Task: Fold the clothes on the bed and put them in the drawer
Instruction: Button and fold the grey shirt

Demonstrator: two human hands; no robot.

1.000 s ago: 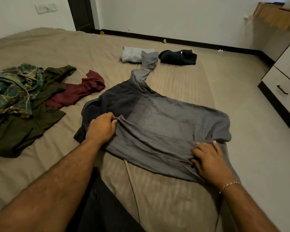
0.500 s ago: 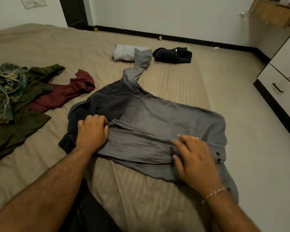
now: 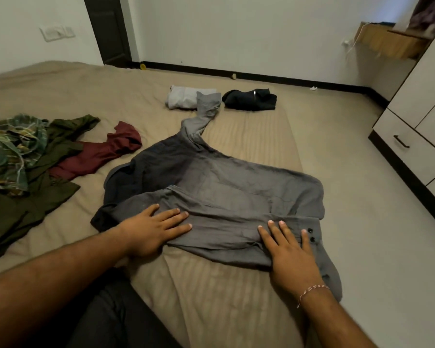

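1. Fingers (image 3: 176,217) of the left hand (image 3: 151,229) lie straight and spread, pressed flat on the near sleeve of the grey shirt (image 3: 224,194); they grip nothing.
2. Fingers (image 3: 274,232) of the right hand (image 3: 291,254) are likewise straight and flat, pressing the cuff end of that same sleeve, just beside two dark buttons (image 3: 311,234).
3. A red-and-white thread bracelet (image 3: 312,291) circles the right wrist.
4. The grey shirt is spread across the middle of the bed (image 3: 236,310), its near sleeve folded across the body, its far sleeve stretching away with the cuff touching a folded light grey garment (image 3: 183,96).
5. A folded black garment (image 3: 251,99) sits just beside the light grey one, to its right, near the far edge of the bed.
6. On the left of the bed lies an unfolded heap: a maroon shirt (image 3: 98,151) near the grey shirt's collar end, an olive green garment (image 3: 23,204) under and beside it, and a green plaid shirt (image 3: 10,149) on top at the far left.
7. At the right stands a white cabinet (image 3: 427,89); its drawer (image 3: 412,151) with a dark handle (image 3: 401,141) is closed, so its contents cannot be seen.
8. A wooden shelf (image 3: 387,43) hangs on the wall beyond the cabinet.
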